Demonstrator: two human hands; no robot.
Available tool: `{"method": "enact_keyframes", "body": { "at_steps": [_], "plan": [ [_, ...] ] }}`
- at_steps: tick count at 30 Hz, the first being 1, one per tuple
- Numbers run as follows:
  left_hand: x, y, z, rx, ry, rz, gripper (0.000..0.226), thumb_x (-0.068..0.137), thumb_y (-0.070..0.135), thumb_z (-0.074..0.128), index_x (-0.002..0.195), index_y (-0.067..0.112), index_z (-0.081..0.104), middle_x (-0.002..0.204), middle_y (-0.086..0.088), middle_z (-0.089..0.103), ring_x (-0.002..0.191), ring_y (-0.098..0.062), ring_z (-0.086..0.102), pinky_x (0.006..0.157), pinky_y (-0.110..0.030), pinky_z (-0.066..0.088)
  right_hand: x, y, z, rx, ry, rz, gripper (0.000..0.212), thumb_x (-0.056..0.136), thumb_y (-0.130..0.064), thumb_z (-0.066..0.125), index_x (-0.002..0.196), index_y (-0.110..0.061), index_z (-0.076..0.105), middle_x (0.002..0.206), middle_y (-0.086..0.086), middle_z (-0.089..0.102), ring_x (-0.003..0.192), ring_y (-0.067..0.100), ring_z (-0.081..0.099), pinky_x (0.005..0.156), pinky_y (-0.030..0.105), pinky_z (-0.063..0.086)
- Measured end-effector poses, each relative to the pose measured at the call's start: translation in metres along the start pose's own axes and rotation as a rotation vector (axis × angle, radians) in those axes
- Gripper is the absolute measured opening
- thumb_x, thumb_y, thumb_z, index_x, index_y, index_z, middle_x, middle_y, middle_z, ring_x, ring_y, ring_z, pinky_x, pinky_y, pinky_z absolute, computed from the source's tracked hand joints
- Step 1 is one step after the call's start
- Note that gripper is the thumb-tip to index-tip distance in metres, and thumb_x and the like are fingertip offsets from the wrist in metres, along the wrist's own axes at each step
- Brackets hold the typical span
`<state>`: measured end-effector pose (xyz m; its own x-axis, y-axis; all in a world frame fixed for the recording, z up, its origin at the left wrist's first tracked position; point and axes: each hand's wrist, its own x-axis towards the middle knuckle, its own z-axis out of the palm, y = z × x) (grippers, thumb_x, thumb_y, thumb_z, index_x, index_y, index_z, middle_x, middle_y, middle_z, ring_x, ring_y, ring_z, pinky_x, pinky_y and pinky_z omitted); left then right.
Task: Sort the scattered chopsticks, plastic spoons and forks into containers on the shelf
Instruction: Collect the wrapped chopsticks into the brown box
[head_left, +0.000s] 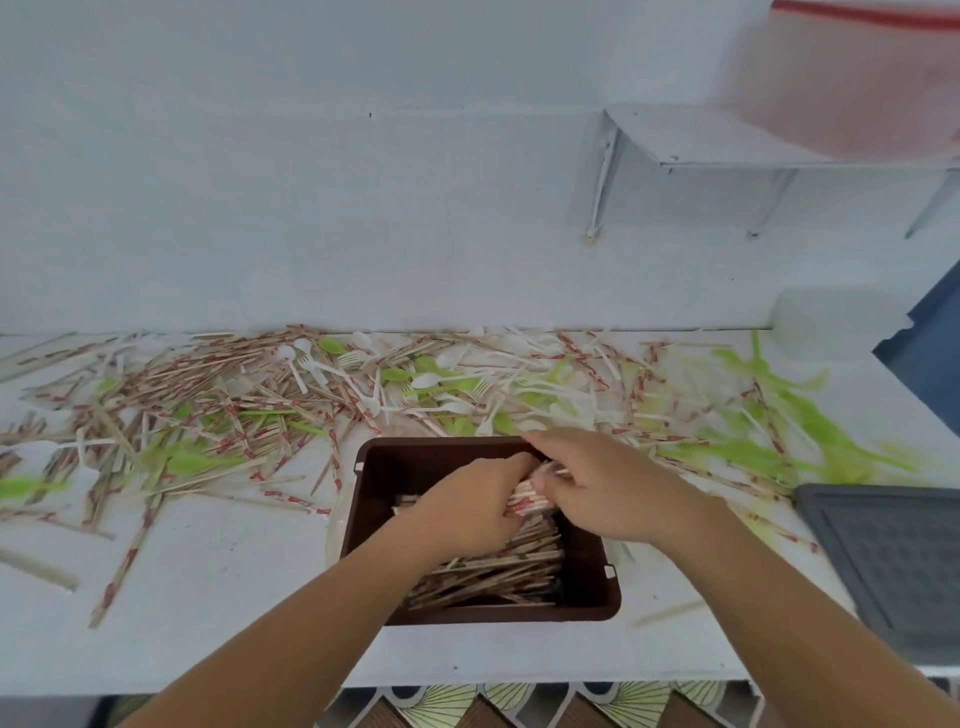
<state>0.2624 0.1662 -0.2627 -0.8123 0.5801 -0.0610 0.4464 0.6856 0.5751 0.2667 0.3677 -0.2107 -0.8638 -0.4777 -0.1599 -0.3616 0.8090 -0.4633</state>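
Hundreds of red-patterned chopsticks (208, 415) lie strewn across the left half of a white counter (234, 597), with green plastic spoons (192, 462) tangled among them. Further right, along the far wall, white plastic spoons and forks (431, 382) are heaped with more green pieces.

At the centre, near the counter's front edge, a brown rectangular container (410, 467) holds a stack of sorted chopsticks (498, 577) along its right side. Over it a person's left hand (467, 512) and right hand (608, 488) meet. The fingers of both are curled round one bundle of chopsticks (527, 499), which is held just above the stack in the box.

Right of the container, more green cutlery (769, 410), blurred in this view, is mixed with loose chopsticks. A dark grey tray (893, 561) sits at the near right edge, with a blue object (930, 332) beyond it. Above, a wall-mounted shelf (727, 140) carries a blurred pink tub (852, 83).

The step in hand appears to be laying a gathered handful of chopsticks into the brown container. With most of the cutlery unsorted on the counter, the job looks far from finished.

The next move calls for lowering the bundle in line with the stack below. Both grips should ease off together so the sticks do not fan out or tip over the rim. After that, the hands need to go back to the heap and draw chopsticks clear of the spoons and forks.
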Motion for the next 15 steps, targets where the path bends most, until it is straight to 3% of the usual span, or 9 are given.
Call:
{"method": "enact_keyframes", "body": {
  "at_steps": [2,7,10,13,15],
  "plan": [
    [0.001,-0.002,0.014,0.134,-0.090,-0.050,0.054,0.086,0.023,0.063,0.137,0.022,0.045,0.121,-0.003,0.066,0.102,-0.026,0.066,0.081,-0.044,0.056,0.002,0.008,0.023,-0.088,-0.035,-0.004,0.059,0.103,-0.032,0.050,0.159,-0.024,0.034,0.145,-0.004,0.047,0.131,0.017,0.047,0.111,0.036,0.040],
    [-0.018,-0.038,0.029,0.391,-0.260,-0.229,0.057,0.085,0.045,0.062,0.136,0.028,0.045,0.134,-0.002,0.058,0.122,-0.029,0.058,0.097,-0.046,0.053,0.002,0.032,0.092,-0.640,-0.100,0.004,0.052,0.091,-0.045,0.053,0.132,-0.015,0.062,0.127,0.006,0.067,0.121,0.032,0.057,0.120,0.051,0.008],
    [-0.028,-0.053,0.020,0.433,-0.295,-0.279,0.080,0.081,0.056,0.062,0.150,0.031,0.030,0.146,-0.006,0.039,0.136,-0.032,0.039,0.113,-0.053,0.039,0.010,0.023,0.088,-0.626,-0.206,0.050,0.066,0.095,-0.048,0.047,0.152,-0.015,0.041,0.149,0.008,0.052,0.139,0.032,0.042,0.127,0.052,0.002],
    [-0.034,-0.060,0.017,0.460,-0.473,-0.407,0.099,0.086,0.067,0.054,0.162,0.034,0.000,0.170,-0.009,0.004,0.154,-0.039,0.010,0.125,-0.057,0.017,0.019,0.016,0.088,-0.578,-0.165,0.012,0.093,0.090,-0.047,0.063,0.163,-0.024,0.010,0.166,0.011,0.024,0.147,0.034,0.029,0.125,0.049,0.019],
    [-0.034,-0.065,0.025,0.385,-0.631,-0.469,0.103,0.091,0.075,0.046,0.160,0.039,-0.021,0.170,-0.008,-0.025,0.158,-0.037,-0.014,0.127,-0.055,0.004,0.025,0.013,0.095,-0.652,-0.290,0.036,0.107,0.086,-0.056,0.069,0.163,-0.026,0.001,0.169,0.014,0.014,0.151,0.039,0.023,0.122,0.052,0.022]
  ]
}}
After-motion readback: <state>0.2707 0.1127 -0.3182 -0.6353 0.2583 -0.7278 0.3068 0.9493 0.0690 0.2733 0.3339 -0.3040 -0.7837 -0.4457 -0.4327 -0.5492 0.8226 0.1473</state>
